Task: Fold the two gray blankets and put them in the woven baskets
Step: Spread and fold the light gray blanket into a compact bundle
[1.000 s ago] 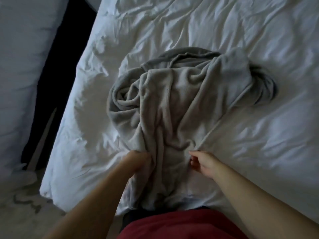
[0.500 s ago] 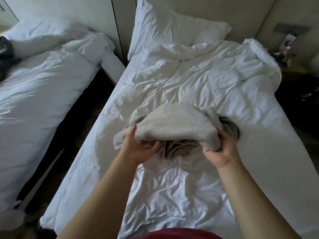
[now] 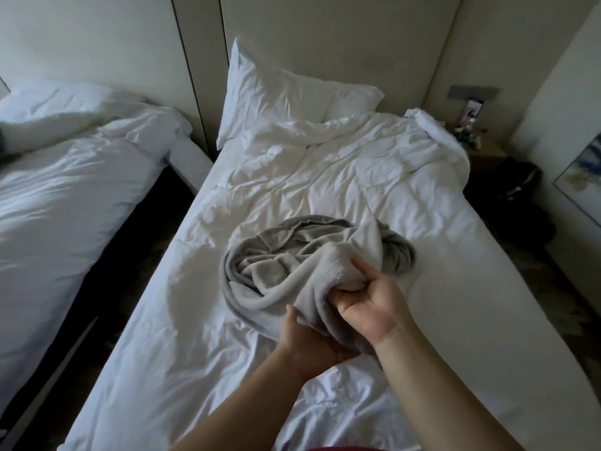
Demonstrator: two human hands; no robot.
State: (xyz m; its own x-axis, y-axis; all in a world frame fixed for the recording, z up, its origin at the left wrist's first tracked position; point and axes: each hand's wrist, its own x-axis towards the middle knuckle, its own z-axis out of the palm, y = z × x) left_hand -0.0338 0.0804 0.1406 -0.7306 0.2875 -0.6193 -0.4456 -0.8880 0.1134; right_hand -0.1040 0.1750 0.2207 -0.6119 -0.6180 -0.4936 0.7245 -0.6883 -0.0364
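A gray blanket (image 3: 292, 255) lies crumpled in a heap on the white bed (image 3: 357, 177), near its middle. Its near edge is lifted off the sheet by both hands. My right hand (image 3: 374, 304) grips a bunched fold of the blanket, fingers curled into the cloth. My left hand (image 3: 309, 343) holds the same hanging edge from below, partly hidden under the fabric. A darker gray part of the heap shows at the right side (image 3: 401, 252); I cannot tell if it is a second blanket. No woven basket is in view.
A white pillow (image 3: 286, 92) stands against the headboard. A second white bed (image 3: 65, 190) lies to the left across a dark gap (image 3: 107, 271). A nightstand with small items (image 3: 471, 131) and a dark bag (image 3: 520, 187) sit at the right.
The hands were spread apart on the blanket's edge, lifting it high. Now they have come together at the near right of the heap, and the blanket has dropped back onto the bed.
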